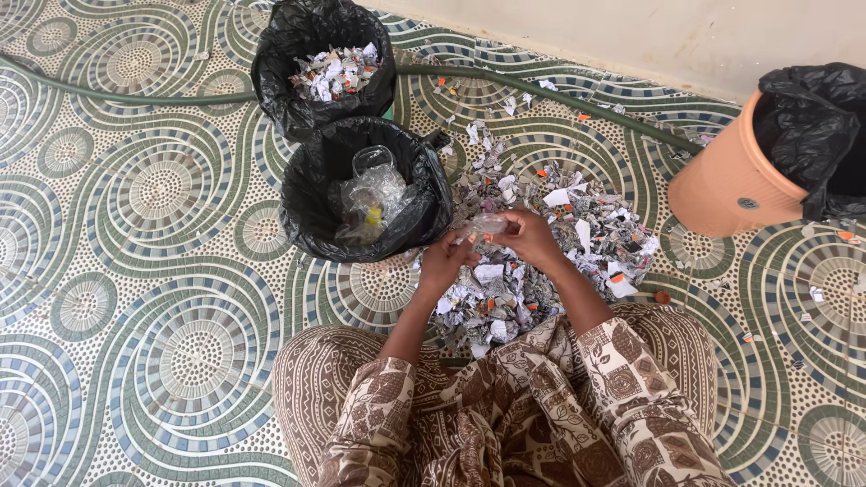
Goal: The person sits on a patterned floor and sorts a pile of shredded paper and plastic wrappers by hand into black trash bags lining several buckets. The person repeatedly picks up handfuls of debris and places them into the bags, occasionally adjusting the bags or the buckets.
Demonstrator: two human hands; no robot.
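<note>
A small crumpled piece of clear plastic [488,223] was held between both hands above a heap of torn paper scraps [541,261] on the patterned mosaic floor [162,343]. The left hand [444,261] was closed on its lower end, fingers pressed together, and the right hand [530,236] was pinching its upper end. Just beside the left hand, a black-bagged bin of clear plastic wrappers and a cup [365,189] was set; behind it, a second black bag filled with paper scraps [325,68] was seen. A green hose [559,95] was laid across the floor, and a terracotta-coloured plastic bin lined in black [735,176] was tilted at the right.
</note>
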